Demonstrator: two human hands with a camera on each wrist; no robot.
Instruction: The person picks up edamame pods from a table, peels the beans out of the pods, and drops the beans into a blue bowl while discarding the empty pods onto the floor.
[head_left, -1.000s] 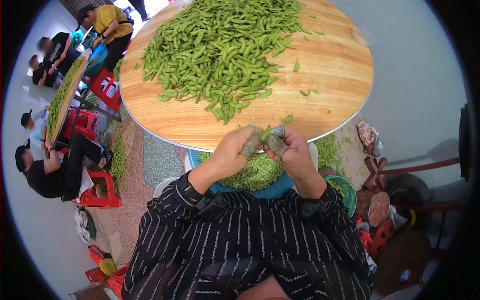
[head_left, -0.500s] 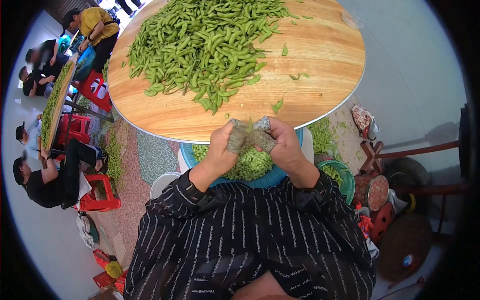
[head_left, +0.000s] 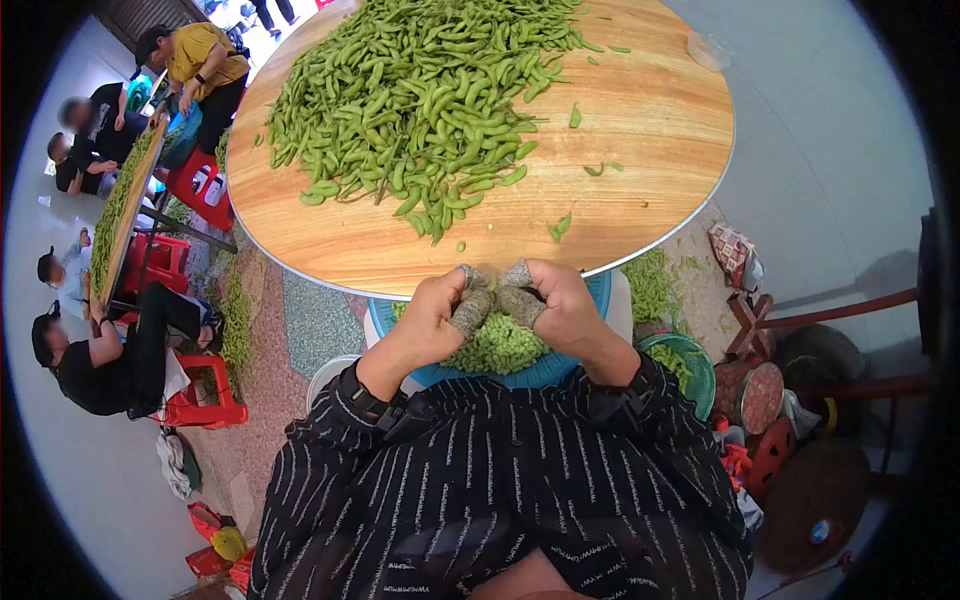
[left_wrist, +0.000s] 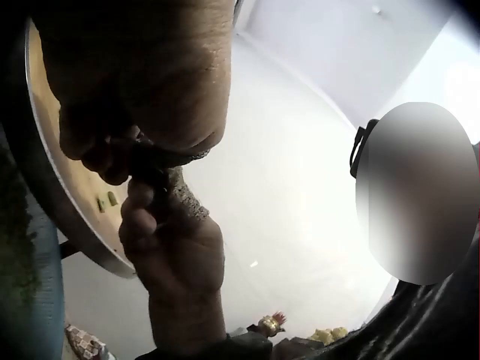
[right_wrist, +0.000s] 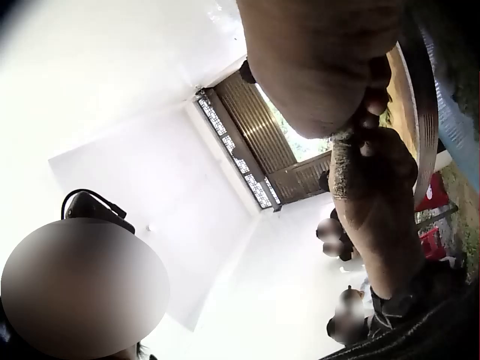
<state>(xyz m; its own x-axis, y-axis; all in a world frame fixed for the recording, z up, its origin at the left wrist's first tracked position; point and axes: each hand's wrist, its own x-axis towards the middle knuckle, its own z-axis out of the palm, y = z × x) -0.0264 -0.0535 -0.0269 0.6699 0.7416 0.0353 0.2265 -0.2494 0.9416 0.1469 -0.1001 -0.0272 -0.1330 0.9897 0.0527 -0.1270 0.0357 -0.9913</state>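
Note:
Over the near edge of the round wooden table, my left hand and right hand meet, thumbs and forefingers wrapped in grey woven fabric. Between their fingertips they pinch an edamame pod, mostly hidden by the wraps. Both wrist views show the fingers bent and touching, the pod lost in shadow. Just below the hands, a blue basin holds a heap of shelled green beans. Beyond the hands lies a large pile of edamame pods.
A few stray pods lie near the table's front edge. A green basket stands at right, beside pods on the floor. Several people sit or stand around another table at left, with red stools.
The green pod that stuck up between my fingertips is now mostly covered by them. Both hands have shifted left and slightly down in the head view, after a blurred motion half a second ago.

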